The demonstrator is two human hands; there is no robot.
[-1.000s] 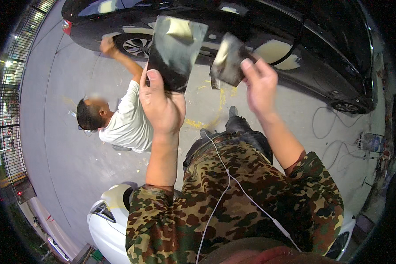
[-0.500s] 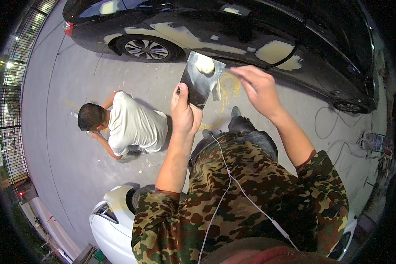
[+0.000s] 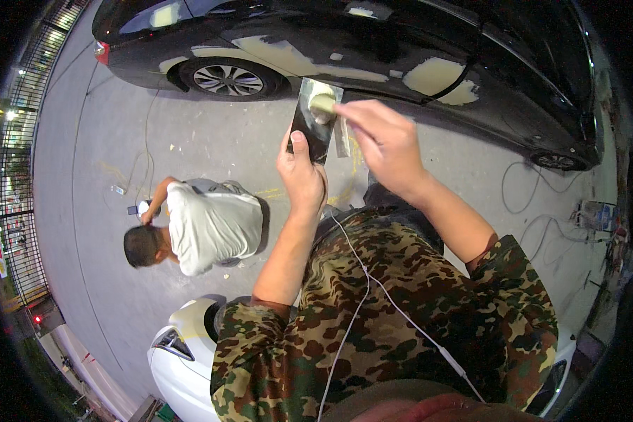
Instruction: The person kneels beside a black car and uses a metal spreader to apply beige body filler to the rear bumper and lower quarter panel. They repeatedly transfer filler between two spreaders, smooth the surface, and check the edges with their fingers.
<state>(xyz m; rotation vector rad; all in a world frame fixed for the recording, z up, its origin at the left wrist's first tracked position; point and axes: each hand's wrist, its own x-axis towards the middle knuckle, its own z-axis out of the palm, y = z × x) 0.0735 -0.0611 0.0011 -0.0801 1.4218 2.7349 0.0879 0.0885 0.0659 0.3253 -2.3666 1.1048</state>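
Note:
My left hand [image 3: 304, 172] grips a dark flat mixing board [image 3: 312, 133], thumb on top. A mound of pale putty [image 3: 319, 90] lies toward the board's far end, with whitish smears around it. Fingers pinched, my right hand [image 3: 385, 137] holds what looks like a small pale-yellow putty spreader [image 3: 325, 104], its tip against the putty. Most of the spreader is hidden or blurred. A narrow greyish strip [image 3: 342, 137] shows beside the board's right edge; I cannot tell what holds it. Beyond both hands stands a black car [image 3: 373, 42] with pale filler patches [image 3: 436, 76] along its side.
To the left a person in a white shirt [image 3: 214, 218] crouches on the grey floor, bent over a small white round thing [image 3: 145, 208]. A white car [image 3: 190, 369] is close at the lower left. Hoses [image 3: 524, 190] lie at the right. An earphone cord [image 3: 366, 271] hangs down my front.
My right hand has moved left onto the board, bringing the spreader to the putty. The board has turned more upright in view. The crouching person has shifted lower in the picture.

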